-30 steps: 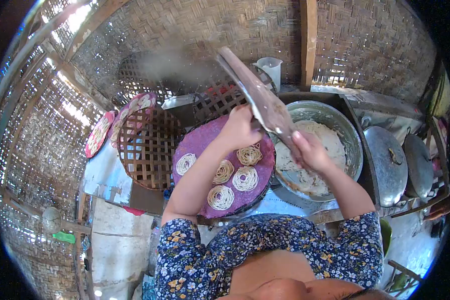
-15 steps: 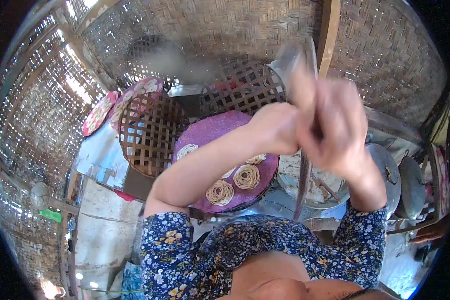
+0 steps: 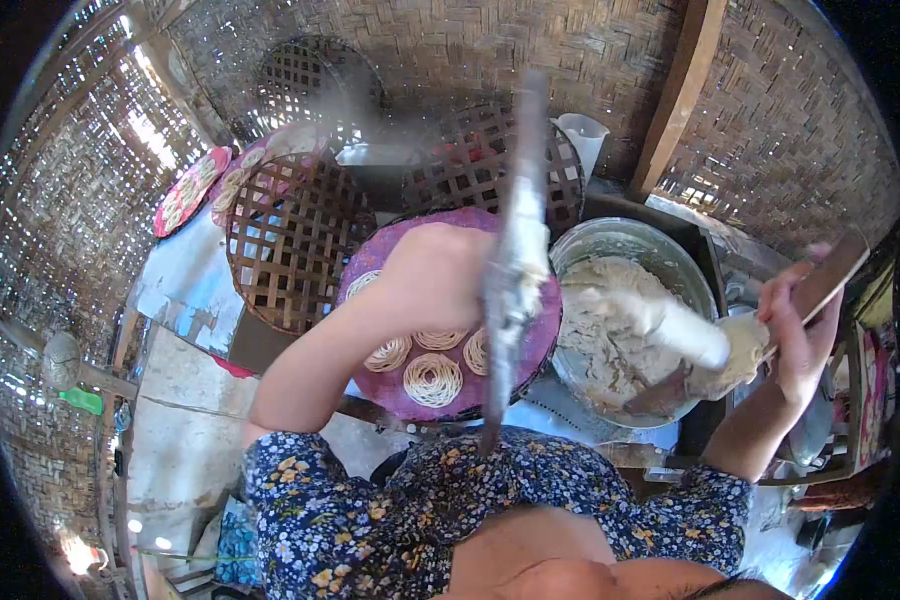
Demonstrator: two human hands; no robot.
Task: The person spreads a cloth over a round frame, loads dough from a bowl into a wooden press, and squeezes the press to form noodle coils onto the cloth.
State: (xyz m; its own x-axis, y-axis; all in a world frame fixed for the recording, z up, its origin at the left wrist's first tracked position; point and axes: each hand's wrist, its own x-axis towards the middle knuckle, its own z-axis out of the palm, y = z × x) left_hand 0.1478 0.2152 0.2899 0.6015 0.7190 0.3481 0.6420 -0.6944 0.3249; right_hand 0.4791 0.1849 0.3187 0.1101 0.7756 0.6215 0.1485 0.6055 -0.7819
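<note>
My left hand (image 3: 435, 270) is closed on a long wooden bar (image 3: 520, 200) smeared with white dough. The bar stands nearly upright in the view, blurred, above a round purple mat. My right hand (image 3: 795, 335) grips a wooden piece (image 3: 825, 280) with a pale, dough-coated cylinder (image 3: 680, 330) jutting out to the left. That cylinder hangs over a metal basin (image 3: 705, 265) of sticky pale dough (image 3: 600, 285). On the purple mat (image 3: 460, 217) lie several flat coils of pale noodle strands (image 3: 433, 380); my left hand and forearm hide part of them.
Woven lattice trays (image 3: 290, 240) stand left of and behind the mat. Pink rounds with noodle coils (image 3: 192, 190) lie at far left. A white plastic jug (image 3: 582, 140) stands behind the basin. A wooden post (image 3: 680, 95) and woven walls close in the back.
My hands were together above the basin's left edge; now they are apart. The left has moved left with the bar, the right to the right with the cylinder piece, uncovering the basin.
</note>
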